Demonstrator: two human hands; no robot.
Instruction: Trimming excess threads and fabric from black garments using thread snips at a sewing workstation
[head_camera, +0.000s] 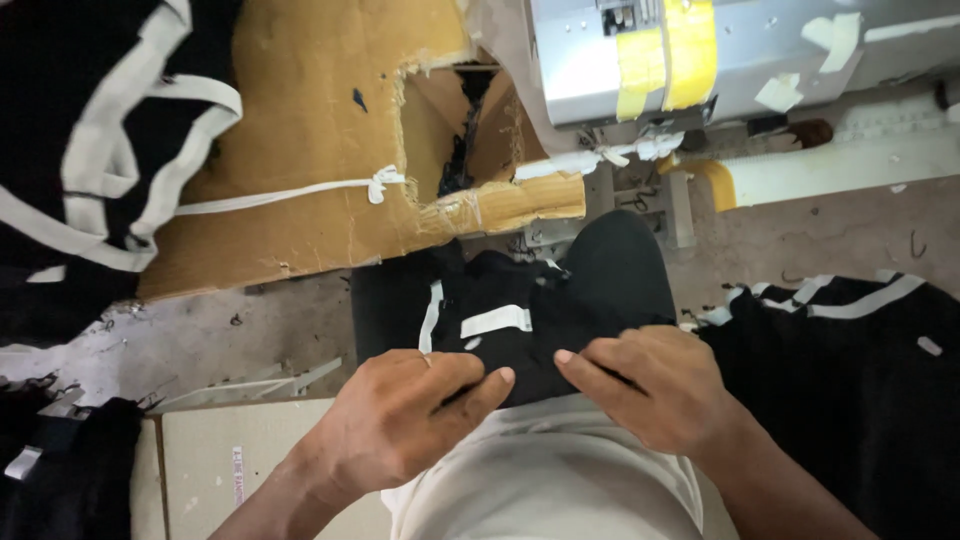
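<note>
Both hands, the left hand (405, 425) and right hand (650, 385), pinched the near edge of the black cloth (520, 330) on the lap, held apart to keep it taut below the sewing machine (720, 50).

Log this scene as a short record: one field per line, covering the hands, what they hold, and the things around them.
left hand: pinching the near edge of the black garment
right hand: pressing the same edge, fingers curled
garment: black with white stripes, lying on the person's lap
machine: grey, patched with yellow and white tape, ahead on the right
cardboard: torn sheet with a square hole, tied with a white strip
piles: more black striped cloth at far left and at right
</note>
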